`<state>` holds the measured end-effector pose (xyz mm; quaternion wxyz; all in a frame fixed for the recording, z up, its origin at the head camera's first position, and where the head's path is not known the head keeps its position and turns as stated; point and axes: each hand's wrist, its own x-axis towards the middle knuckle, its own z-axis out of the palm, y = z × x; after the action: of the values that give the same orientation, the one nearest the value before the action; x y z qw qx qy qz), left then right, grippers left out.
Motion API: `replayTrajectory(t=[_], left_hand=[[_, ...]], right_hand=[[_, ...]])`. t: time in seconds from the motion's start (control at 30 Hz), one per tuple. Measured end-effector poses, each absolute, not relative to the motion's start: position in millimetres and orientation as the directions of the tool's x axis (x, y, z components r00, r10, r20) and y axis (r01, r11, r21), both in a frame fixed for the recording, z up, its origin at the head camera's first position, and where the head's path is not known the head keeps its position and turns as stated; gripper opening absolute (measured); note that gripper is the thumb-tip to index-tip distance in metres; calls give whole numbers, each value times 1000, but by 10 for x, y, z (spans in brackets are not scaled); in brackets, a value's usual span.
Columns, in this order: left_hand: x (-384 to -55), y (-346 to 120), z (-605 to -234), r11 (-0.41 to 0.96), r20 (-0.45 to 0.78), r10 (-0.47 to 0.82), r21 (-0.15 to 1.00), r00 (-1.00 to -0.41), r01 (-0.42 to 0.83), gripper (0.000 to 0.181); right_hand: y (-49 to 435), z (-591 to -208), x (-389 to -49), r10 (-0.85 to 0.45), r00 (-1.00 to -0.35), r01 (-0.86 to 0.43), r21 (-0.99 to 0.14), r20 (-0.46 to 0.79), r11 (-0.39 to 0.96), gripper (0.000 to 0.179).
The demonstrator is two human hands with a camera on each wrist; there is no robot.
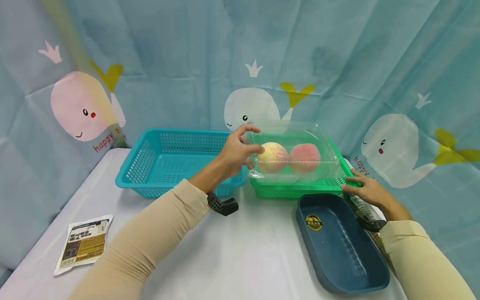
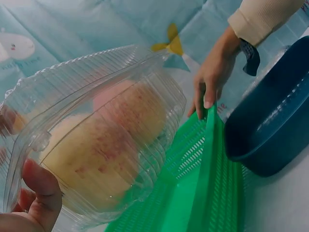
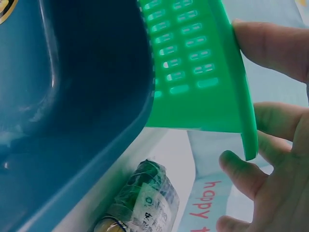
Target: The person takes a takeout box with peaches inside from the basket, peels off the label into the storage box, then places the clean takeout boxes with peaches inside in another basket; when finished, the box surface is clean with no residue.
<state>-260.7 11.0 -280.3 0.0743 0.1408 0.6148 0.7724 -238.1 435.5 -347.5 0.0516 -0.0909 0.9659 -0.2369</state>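
Observation:
A clear plastic clamshell box (image 1: 326, 156) holds two peaches (image 2: 96, 162), one yellowish and one redder. My left hand (image 1: 237, 152) grips the box at its left edge, thumb at the near side, and holds it tilted over the green basket (image 1: 296, 193). Part of the basket shows through the clear plastic. At that basket's right corner, my right hand (image 1: 369, 193) holds the rim between thumb and fingers, the other fingers spread in the right wrist view.
Left of the green basket stands a blue basket (image 1: 142, 183). A dark blue tray (image 1: 341, 246) sits in front, at right, with a plastic-wrapped item (image 3: 145, 198) beside it. A flat printed packet (image 1: 84, 243) lies at left. A whale-print curtain (image 1: 168, 62) closes off the back.

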Motion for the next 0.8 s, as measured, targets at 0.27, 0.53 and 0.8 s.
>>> replayTrajectory(t=[0.27,0.53,0.8], left_hand=[[-2862,462,-2975,-227,87,310,974,-947,15,50],[-3073,763,-3260,-202,54,273,979,-960,-2,51],[-3190,917,-3526,-178,-20,228,982,-973,-62,53]], right_hand=[[4385,-3461,-2387,-225,-972,-170,-463,-66,870,65],[4397,-3480,-2396,-212,-975,-163,-455,-59,876,66],[4381,-3501,-2384,-200,-978,-153,-461,-53,874,66]])
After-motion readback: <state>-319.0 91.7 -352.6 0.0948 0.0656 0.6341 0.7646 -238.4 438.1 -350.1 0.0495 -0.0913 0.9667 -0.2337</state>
